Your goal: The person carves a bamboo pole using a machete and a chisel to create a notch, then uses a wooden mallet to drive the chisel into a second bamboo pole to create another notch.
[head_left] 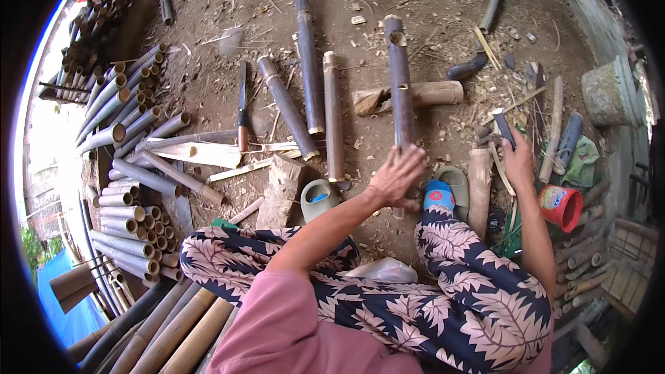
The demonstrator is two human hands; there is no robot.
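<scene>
My left hand (398, 174) is closed round the near part of a dark bamboo tube (400, 62), fingers wrapped over it. Cut openings show in the tube near its far end and about midway. It lies across a thick, pale bamboo length (438, 93) on the ground. To the right, my right hand (519, 158) grips a short, dark, flat tool (504, 129) with a pale tip; its exact kind is unclear. The tool is apart from the tube. Beneath my left hand, part of the tube is hidden.
Three bamboo tubes (333, 118) lie left of my left hand, beside a long knife (243, 107). Cut bamboo is stacked at far left (131, 228). A stone block (282, 190) and sandals (318, 201) are near my feet. A red bucket (560, 208) stands right.
</scene>
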